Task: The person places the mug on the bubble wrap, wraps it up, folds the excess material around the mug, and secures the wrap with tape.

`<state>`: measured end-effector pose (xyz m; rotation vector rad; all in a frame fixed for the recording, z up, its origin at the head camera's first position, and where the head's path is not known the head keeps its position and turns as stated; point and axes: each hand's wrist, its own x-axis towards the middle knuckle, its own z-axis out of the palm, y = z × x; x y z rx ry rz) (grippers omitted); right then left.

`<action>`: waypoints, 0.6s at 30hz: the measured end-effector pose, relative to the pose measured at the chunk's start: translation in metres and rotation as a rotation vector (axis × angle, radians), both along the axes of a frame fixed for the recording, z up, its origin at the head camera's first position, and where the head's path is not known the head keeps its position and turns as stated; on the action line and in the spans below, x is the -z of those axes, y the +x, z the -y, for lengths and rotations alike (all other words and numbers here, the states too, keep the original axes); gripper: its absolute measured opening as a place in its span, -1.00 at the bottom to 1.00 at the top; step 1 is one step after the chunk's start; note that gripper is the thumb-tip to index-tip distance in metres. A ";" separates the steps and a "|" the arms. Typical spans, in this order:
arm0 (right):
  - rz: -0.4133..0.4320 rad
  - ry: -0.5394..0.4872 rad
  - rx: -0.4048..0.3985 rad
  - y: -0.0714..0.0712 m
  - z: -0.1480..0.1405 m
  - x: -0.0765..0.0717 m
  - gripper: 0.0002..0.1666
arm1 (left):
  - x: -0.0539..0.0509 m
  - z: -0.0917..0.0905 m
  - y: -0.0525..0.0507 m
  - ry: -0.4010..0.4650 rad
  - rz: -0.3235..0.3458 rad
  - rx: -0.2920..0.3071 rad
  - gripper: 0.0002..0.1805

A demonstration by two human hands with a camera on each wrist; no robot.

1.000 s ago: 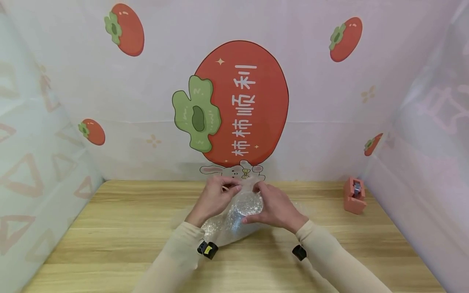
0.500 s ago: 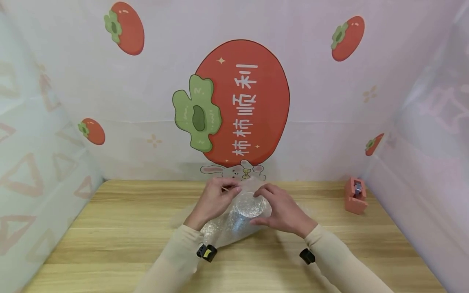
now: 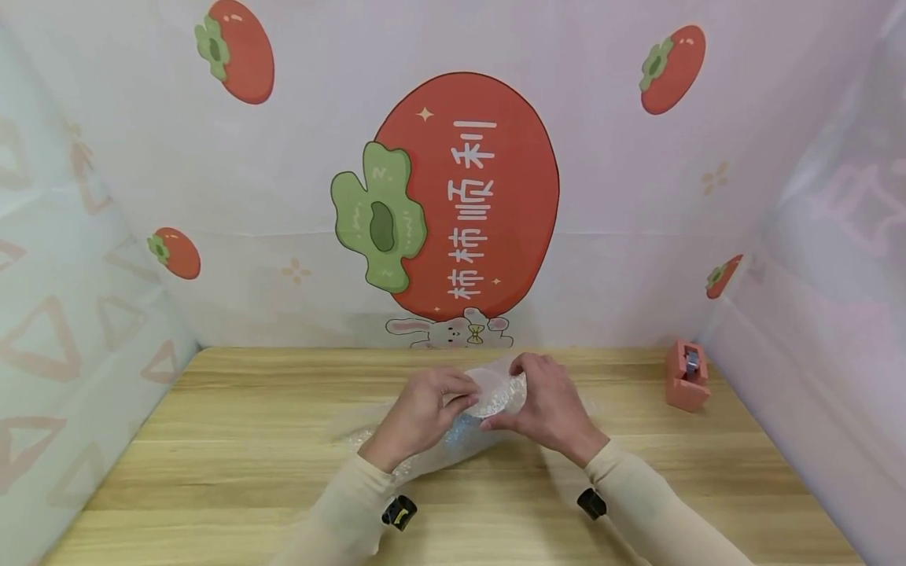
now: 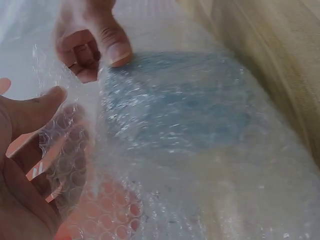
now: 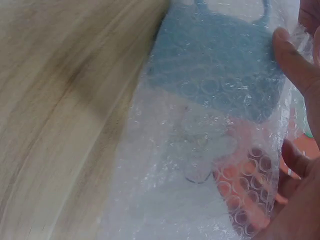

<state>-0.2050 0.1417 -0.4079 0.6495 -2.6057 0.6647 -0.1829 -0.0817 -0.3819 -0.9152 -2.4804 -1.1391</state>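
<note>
A blue cup [image 5: 215, 60], with a handle-like loop at its edge, lies inside clear bubble wrap [image 3: 442, 460] at the middle of the table. Its round end [image 3: 495, 393] shows as a pale disc through the plastic. My left hand [image 3: 425, 409] pinches the loose wrap by that end, thumb against fingertips. My right hand [image 3: 552, 409] grips the wrapped cup from the other side; its thumb [image 4: 117, 52] presses near the rim and the fingers curl over the far edge. Layers of wrap blur the cup's details.
A pink tape dispenser [image 3: 686, 377] stands at the back right of the wooden table [image 3: 248, 456]. Behind is a backdrop [image 3: 297, 157] printed with persimmons and a rabbit. Patterned side walls [image 3: 85, 330] enclose both sides.
My left hand has moved down and slightly right, bringing wrap over the cup's round end. My right hand let go of the upper wrap edge, opened, and has closed round the rim side.
</note>
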 end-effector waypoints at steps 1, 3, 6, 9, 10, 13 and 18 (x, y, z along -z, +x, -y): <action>-0.029 0.007 0.016 0.000 0.000 0.001 0.00 | 0.002 -0.001 0.001 -0.023 -0.021 -0.001 -0.89; -0.086 0.017 0.047 0.001 0.000 0.003 0.03 | 0.005 -0.002 0.002 -0.062 -0.055 -0.006 -0.89; -0.174 0.037 0.091 0.004 0.001 0.004 0.04 | 0.008 -0.004 0.005 -0.114 -0.101 -0.019 -0.89; -0.221 0.054 0.105 0.009 0.002 0.005 -0.04 | 0.009 -0.005 0.007 -0.146 -0.121 -0.032 -0.88; -0.223 0.064 0.111 0.012 0.002 0.004 -0.07 | 0.009 -0.005 0.008 -0.153 -0.128 -0.035 -0.88; -0.182 0.074 0.122 0.019 0.004 0.004 -0.20 | 0.010 -0.005 0.010 -0.171 -0.149 -0.043 -0.86; -0.009 0.033 0.058 0.021 0.004 0.003 -0.46 | 0.015 -0.006 0.011 -0.192 -0.202 -0.042 -0.87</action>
